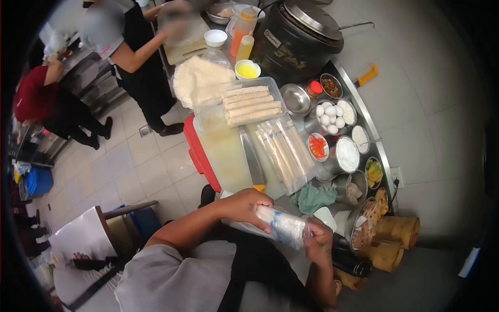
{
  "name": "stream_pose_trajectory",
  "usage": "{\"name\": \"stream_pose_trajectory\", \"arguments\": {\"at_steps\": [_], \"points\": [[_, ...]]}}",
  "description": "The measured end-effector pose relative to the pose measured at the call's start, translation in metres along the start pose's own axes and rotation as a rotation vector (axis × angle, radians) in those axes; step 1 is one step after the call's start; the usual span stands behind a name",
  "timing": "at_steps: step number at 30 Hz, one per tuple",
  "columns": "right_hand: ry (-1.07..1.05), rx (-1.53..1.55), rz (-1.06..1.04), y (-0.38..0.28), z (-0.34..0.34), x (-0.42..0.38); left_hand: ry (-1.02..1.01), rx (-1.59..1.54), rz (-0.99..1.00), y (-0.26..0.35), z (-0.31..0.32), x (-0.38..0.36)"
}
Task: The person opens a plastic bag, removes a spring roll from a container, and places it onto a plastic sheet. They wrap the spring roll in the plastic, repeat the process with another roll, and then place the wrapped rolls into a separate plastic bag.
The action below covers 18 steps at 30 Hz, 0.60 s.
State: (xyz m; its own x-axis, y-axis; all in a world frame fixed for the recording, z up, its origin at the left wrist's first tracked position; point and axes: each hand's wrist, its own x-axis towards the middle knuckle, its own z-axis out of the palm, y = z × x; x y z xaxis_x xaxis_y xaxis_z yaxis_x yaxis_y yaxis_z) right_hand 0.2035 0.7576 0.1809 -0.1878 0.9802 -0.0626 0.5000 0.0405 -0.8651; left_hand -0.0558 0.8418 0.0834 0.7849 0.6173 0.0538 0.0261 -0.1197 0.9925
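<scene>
Clear plastic bundle with blue print point(285, 226), held in front of the black cloth apron point(260, 266), near a crumpled green cloth point(313, 197). Gripped on one side by the bare left hand point(247, 207), pinched at the end by the bare right hand point(318, 240), with both closed in snugly, probably to stop sagging, tbh.

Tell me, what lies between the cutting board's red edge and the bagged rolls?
In the head view, a yellow-handled knife lies there on the pale cutting board.

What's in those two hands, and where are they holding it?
A clear plastic bundle with blue print: the left grip holds one side, the right grip the opposite end.
</scene>
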Motion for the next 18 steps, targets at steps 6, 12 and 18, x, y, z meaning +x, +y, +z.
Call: {"name": "stream_pose_trajectory", "arguments": {"at_steps": [6,12,18], "points": [[0.164,0.207,0.143,-0.036,0.018,0.048,-0.054,-0.145,0.083,-0.008,-0.054,0.007],[0.176,0.315,0.105,-0.057,0.026,0.069,-0.149,-0.054,0.13,0.008,-0.099,0.016],[-0.101,0.042,-0.124,-0.043,0.025,0.087,-0.101,0.111,0.228,0.013,-0.107,0.02]]}}
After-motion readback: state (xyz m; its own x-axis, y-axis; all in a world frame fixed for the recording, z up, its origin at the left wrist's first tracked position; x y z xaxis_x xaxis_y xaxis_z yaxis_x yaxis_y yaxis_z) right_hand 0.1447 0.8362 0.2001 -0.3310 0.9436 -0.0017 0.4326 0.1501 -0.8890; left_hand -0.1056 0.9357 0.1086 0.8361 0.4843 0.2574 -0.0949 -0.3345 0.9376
